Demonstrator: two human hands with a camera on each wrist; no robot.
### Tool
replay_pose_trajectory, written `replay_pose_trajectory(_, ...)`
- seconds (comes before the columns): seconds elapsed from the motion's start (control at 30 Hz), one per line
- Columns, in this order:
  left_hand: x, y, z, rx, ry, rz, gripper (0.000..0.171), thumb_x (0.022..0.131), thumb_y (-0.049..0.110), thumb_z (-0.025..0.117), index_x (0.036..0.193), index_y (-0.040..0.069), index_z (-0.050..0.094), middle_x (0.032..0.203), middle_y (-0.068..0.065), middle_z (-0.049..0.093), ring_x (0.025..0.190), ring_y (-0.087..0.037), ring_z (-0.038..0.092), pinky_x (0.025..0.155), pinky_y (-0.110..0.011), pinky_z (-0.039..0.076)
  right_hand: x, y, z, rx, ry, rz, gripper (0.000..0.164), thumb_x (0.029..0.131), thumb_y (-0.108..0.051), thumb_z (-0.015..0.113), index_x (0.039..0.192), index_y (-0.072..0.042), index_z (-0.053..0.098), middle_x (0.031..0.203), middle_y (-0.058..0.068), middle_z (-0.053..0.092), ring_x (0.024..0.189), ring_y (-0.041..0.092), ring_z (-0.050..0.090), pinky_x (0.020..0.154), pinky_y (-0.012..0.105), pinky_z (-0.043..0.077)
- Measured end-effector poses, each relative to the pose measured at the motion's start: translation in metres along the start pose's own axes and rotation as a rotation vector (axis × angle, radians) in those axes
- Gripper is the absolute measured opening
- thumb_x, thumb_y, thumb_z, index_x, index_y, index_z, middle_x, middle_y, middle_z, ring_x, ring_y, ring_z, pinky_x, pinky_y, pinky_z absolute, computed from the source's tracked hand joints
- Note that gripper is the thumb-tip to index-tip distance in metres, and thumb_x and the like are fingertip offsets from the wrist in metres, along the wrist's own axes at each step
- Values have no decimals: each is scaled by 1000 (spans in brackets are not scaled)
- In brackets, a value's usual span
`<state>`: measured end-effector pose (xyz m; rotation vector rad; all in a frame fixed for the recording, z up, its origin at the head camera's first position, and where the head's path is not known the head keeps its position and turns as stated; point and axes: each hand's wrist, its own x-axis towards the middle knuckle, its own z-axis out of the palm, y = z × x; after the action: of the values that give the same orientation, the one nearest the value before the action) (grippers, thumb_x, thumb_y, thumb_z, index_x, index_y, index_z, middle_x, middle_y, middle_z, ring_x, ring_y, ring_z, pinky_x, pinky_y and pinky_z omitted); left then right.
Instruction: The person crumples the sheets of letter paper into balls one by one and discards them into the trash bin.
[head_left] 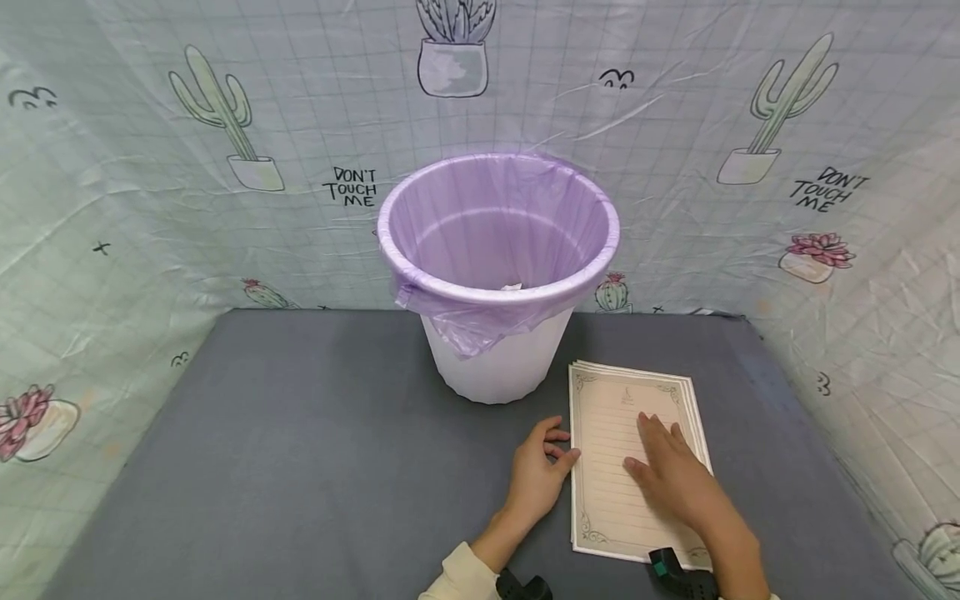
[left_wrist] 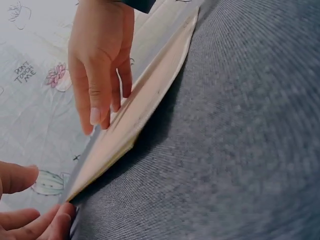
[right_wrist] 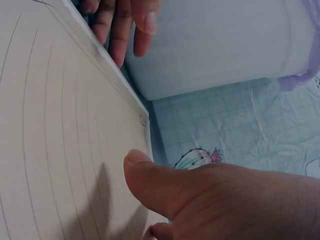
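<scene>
A stack of lined letter paper with ornamental corners lies at the right of the table, its sheets slightly fanned at the top edge. My left hand is at the stack's left side, thumb and fingertips right by the edge. In the left wrist view, the left fingers sit low by one end of the stack, the thumb held apart from them. Over the top sheet, my right hand has its fingers extended and thumb spread. The right thumb shows close over the ruled lines.
A white bin with a purple liner bag stands behind the stack, a small white scrap inside it. A patterned cloth hangs around the back and sides of the grey table.
</scene>
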<state>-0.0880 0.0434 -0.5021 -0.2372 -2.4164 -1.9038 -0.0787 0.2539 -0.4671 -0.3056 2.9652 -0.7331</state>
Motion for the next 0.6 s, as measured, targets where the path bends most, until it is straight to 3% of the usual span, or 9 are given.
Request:
replay_pose_trajectory(0.17,-1,4,-1,-52,-15,-30,52,82,1,74,129,-5,51,109,-14,59,78,-12,58,62,-21,48,-3,-7,-2,-7,-9,2,68,96,-31,59,144,7,32,142,36,31,126,63,22,97,71,24)
replay_pose_trajectory(0.33,-4,7,2,-23,20,-40,55,80,-3,75,129,-4,50,111,-13,53,82,-19,57,68,-23,49,-3,-14,-1,1,-38,6,68,95,-30,61,145,5,31,142,35,31,125,63,23,94,72,26)
replay_pose_trajectory(0.47,-6,8,4,32,58,3,57,77,-7,76,128,-2,52,109,-12,54,80,-18,55,66,-22,48,-4,-18,-1,-17,-50,-10,67,94,-26,62,144,6,32,142,33,34,124,63,25,95,70,27)
replay_pose_trajectory(0.6,-8,10,5,36,64,91,66,72,-16,75,132,4,53,102,-11,57,71,-14,53,60,-19,47,-5,-19,-5,-32,-73,-29,62,94,-26,62,141,7,38,140,32,38,123,61,29,96,68,29)
